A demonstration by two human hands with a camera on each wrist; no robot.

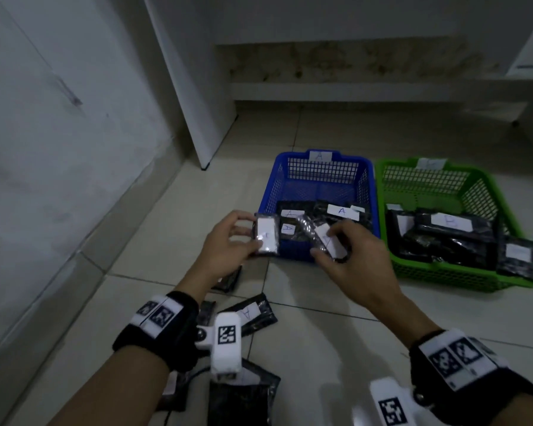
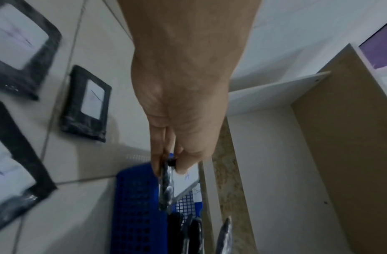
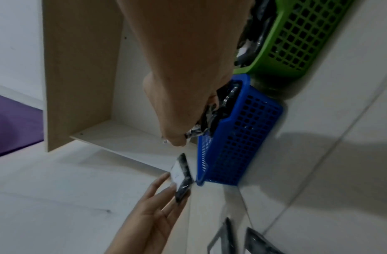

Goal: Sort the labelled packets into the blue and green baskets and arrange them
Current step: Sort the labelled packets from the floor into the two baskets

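Loose black packets (image 1: 253,313) lie on the floor tiles (image 1: 320,318) nearest, at 6 o'clock. The left hand (image 1: 225,241) pinches an upright labelled packet (image 1: 266,235), long axis toward 12, between thumb and fingers. The right hand (image 1: 351,256) grips a tilted packet (image 1: 326,241) pointing to 11, over the blue basket (image 1: 320,167). The green basket (image 1: 486,186) stands at 2 o'clock.

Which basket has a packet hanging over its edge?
The green basket: one black packet leans over its right rim. The blue basket keeps its packets inside.
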